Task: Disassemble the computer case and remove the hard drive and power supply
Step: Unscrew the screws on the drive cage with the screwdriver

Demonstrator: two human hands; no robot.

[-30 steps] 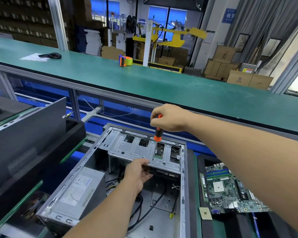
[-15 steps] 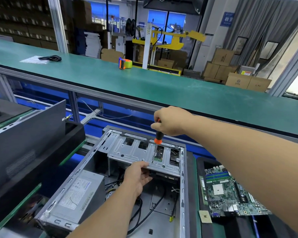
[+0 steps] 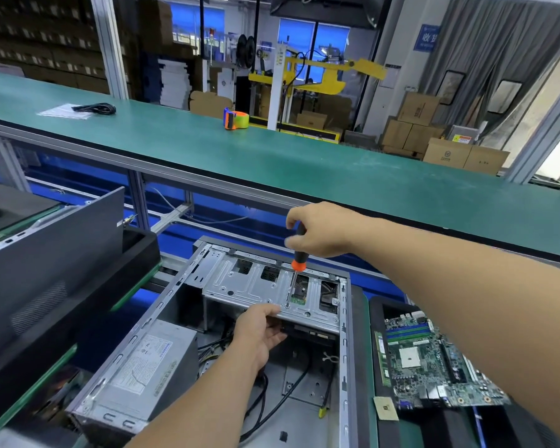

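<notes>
An open computer case (image 3: pixel 343 367) lies on its side, its near end cut off. The power supply (image 3: pixel 143 367) sits at its left. The hard drive is mostly hidden under the drive cage (image 3: pixel 259 286), which the left hand (image 3: pixel 259 331) grips at its edge. The right hand (image 3: pixel 317 231) grips a screwdriver (image 3: pixel 296 263), tip on the cage.

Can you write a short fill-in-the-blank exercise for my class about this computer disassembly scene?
1. The right hand grips a ____ with an orange and black handle.
2. Its tip meets the metal drive cage, whose front edge the ____ hand holds.
3. The grey power supply sits in the case's near-____ corner.
4. A bare motherboard lies to the case's ____.

Answers: screwdriver; left; left; right
</notes>
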